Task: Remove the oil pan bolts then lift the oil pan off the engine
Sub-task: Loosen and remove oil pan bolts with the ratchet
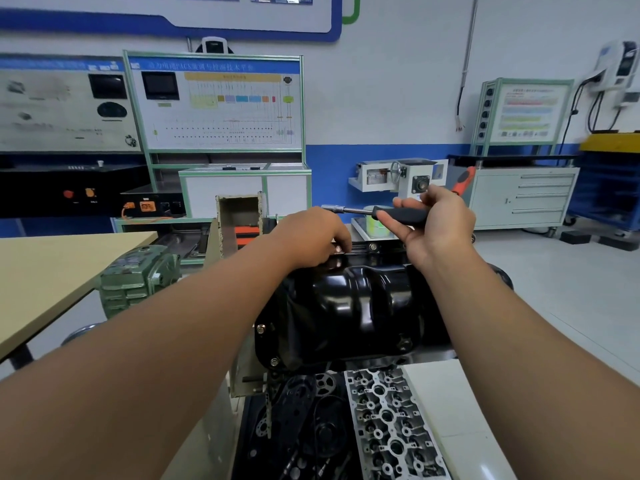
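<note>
While the black oil pan (353, 306) sat upside-up on the engine right in front of the person, with its long side running left to right, a bolt (338, 250) on its far edge lay under the left hand (311, 233). That hand was closest to it, and its fingers curled down to pinch the bolt. The right hand (436, 223) was up above the far edge, a little to the right, gripping the black handle of a socket driver (377, 213) whose tip pointed left.

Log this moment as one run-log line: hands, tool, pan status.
left hand: fingers at far-flange bolt | right hand: holds nut driver, off the work | oil pan: on engine, near bolts in place
</note>
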The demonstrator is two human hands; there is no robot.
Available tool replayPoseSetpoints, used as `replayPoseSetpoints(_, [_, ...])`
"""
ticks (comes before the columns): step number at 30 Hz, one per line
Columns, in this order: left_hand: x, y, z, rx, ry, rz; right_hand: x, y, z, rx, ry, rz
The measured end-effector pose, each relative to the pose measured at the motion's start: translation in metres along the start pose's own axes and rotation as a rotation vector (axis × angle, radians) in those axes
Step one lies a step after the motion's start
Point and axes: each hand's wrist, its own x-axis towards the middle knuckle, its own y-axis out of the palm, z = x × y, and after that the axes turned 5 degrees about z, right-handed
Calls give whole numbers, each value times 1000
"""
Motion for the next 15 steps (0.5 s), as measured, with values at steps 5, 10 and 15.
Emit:
replayPoseSetpoints(5, [2, -3, -3, 128, 37, 15, 1, 0, 1, 12, 8, 6])
replayPoseSetpoints(10, [1, 3, -1, 79, -34, -86, 1, -1, 1, 10, 10, 11])
replayPoseSetpoints(15, [-1, -3, -1, 95, 33, -3, 0, -1, 1, 6, 11, 1])
